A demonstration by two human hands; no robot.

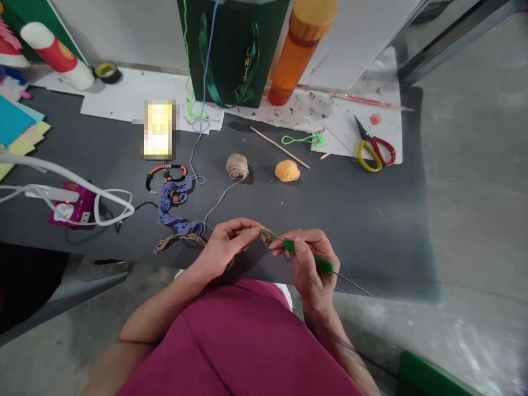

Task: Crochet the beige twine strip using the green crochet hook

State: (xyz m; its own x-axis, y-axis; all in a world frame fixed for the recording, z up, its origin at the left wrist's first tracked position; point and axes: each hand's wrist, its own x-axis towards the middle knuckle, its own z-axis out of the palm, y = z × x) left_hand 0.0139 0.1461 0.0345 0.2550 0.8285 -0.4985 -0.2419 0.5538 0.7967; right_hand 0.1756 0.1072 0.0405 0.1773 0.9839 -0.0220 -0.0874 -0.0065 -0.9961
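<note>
Yarn ball point(237, 166) on table point(350, 220), scissors point(374, 147) right, shopping bag point(231, 49) behind

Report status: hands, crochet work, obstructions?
Left hand pinching tan crochet piece. Right hand on green-handled crochet hook. Strand runs to tan yarn ball. Blue crochet strip lies beside, not blocking.

a pixelated blur point(159, 129) at eleven o'clock hides something, the top edge cuts off a green bag point(231, 55) and orange bottle point(303, 52), and tan crochet point(268, 236) hides the tip of the crochet hook point(309, 257)

Overhead head view, angled down
</note>
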